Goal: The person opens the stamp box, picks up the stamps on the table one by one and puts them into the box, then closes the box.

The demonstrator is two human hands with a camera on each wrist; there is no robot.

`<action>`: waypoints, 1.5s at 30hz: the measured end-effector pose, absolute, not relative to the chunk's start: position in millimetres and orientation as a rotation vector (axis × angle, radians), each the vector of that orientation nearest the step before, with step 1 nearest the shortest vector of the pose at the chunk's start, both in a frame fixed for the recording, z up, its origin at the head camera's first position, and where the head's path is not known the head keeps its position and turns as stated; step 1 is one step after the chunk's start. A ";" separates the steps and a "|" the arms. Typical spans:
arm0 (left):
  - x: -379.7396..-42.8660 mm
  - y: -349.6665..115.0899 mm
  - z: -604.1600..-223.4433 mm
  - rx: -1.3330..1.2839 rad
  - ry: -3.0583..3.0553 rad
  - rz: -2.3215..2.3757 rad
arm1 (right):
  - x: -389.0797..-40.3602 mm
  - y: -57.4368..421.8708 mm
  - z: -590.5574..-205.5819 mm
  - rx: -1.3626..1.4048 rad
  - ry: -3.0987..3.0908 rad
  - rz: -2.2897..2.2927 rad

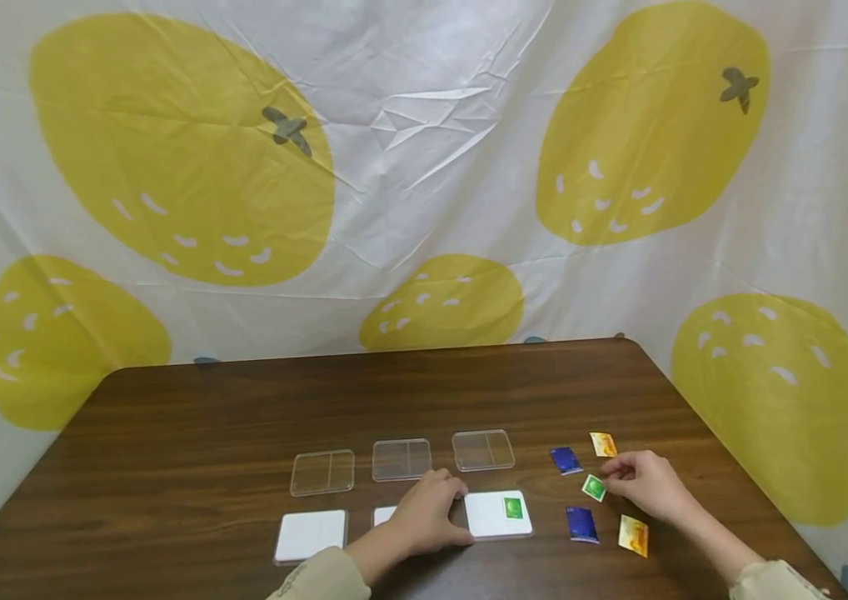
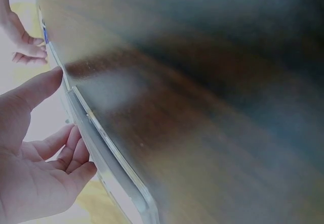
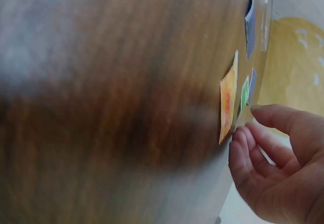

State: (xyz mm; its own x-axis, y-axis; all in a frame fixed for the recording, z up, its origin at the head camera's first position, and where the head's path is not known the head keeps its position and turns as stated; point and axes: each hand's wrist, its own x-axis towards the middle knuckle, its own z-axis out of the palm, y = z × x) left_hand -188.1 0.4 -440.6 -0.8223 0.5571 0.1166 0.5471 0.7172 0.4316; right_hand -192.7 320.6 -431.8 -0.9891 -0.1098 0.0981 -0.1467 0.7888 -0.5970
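Note:
My left hand point(image 1: 427, 515) holds the rightmost flat clear case point(image 1: 484, 536) by its left end, thumb at the near edge and forefinger at the far edge. Inside it is a white card point(image 1: 486, 515) bearing a green stamp point(image 1: 513, 508). In the left wrist view, the fingers point(image 2: 76, 153) show behind the middle case point(image 2: 114, 153). My right hand point(image 1: 647, 482) is over a second green stamp point(image 1: 593, 488), its fingertips right at the edge. The right wrist view shows a gap between thumb and forefinger, beside that stamp point(image 3: 244, 93).
Blue stamps point(image 1: 566, 461) and orange ones point(image 1: 633, 536) lie around the right hand. Three clear lids point(image 1: 322, 473) form a row behind the cases. At left is another case with a blank white card point(image 1: 311, 535). A lemon-print cloth point(image 1: 439, 167) hangs behind the wooden table point(image 1: 229, 417).

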 end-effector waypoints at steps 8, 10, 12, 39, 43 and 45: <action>-188.2 0.2 -439.9 0.920 2.886 0.717 | -190.3 312.3 -431.7 0.183 -2.933 0.835; -188.4 0.1 -440.1 0.921 2.886 0.720 | -190.5 310.8 -432.5 0.186 -2.934 0.793; -188.6 0.0 -440.3 0.923 2.889 0.721 | -190.6 309.4 -433.5 0.179 -2.939 0.763; -186.4 0.1 -439.2 0.928 2.903 0.724 | -192.9 310.4 -430.0 0.153 -2.967 0.898; -186.4 0.0 -438.6 0.928 2.902 0.722 | -195.0 314.6 -430.2 0.183 -2.961 0.905; -186.4 0.1 -438.6 0.923 2.897 0.726 | -196.2 316.8 -429.7 0.193 -2.952 0.912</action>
